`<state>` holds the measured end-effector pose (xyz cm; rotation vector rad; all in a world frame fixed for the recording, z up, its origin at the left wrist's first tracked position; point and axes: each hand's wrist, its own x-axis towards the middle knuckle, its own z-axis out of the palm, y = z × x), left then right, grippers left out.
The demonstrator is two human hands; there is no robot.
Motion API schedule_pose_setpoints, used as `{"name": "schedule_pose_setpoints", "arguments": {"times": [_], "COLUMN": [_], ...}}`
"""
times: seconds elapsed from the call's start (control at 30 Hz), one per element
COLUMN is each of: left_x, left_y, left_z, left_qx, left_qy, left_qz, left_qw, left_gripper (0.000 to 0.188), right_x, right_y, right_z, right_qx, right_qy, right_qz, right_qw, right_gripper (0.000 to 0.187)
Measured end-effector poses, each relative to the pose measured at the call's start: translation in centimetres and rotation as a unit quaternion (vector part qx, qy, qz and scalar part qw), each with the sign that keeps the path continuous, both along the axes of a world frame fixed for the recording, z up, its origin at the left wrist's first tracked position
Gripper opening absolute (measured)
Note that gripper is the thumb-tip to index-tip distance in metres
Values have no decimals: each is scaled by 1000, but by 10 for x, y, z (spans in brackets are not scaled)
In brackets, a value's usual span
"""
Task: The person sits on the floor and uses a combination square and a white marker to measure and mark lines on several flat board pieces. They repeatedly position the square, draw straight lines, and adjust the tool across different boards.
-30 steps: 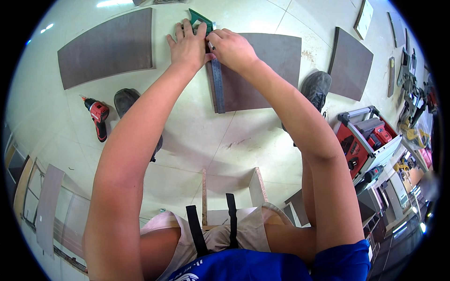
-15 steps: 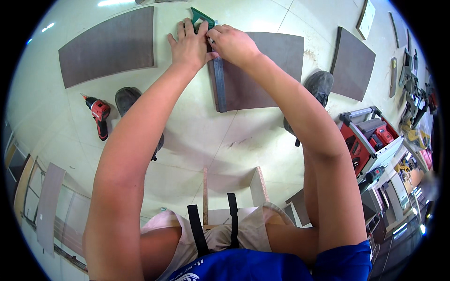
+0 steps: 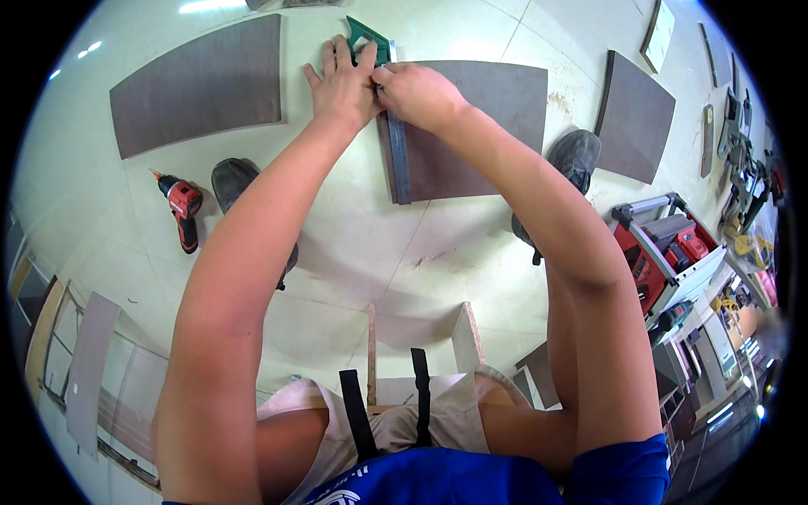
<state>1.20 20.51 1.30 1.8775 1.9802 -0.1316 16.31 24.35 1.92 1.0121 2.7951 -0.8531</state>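
Note:
A dark brown board (image 3: pixel 480 126) lies on the floor between my feet. Along its left edge runs the grey metal blade (image 3: pixel 399 164) of a square with a green head (image 3: pixel 364 38), which sits at the board's far left corner. My left hand (image 3: pixel 341 91) rests at that corner, its fingers spread against the green head and its thumb side near the blade. Right beside it, my right hand (image 3: pixel 418 95) is closed in a pinch over the blade's upper part. What it pinches is small and mostly hidden by the fingers.
A red-and-black cordless drill (image 3: pixel 182 210) lies left of my left shoe (image 3: pixel 233 181). More brown boards lie at far left (image 3: pixel 202 88) and right (image 3: pixel 635 118). A red-and-grey tool box (image 3: pixel 665 252) stands at right. Particleboard pieces (image 3: pixel 467 332) stand close to my lap.
The view has shifted slightly. My right hand has moved a little nearer along the blade, and its fingers have closed in against my left hand. The board and square stay in place.

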Motion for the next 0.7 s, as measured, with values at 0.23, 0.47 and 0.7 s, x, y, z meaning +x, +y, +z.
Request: {"name": "schedule_pose_setpoints", "arguments": {"times": [0.23,0.47,0.7], "left_x": [-2,-1,0], "left_y": [-1,0,0], "left_z": [0,2,8], "left_qx": [-2,-14,-22], "left_qy": [14,27,42], "left_qz": [-2,-19,-26], "left_qw": [1000,999,999], "left_gripper": [93,97,97], "right_x": [1,3,10], "right_y": [2,-1,-5], "right_z": [8,1,-8], "right_qx": [14,-19,57], "right_qy": [-22,4,63], "right_qz": [15,-36,-45], "right_qw": [1000,999,995], "right_gripper": [25,14,13]}}
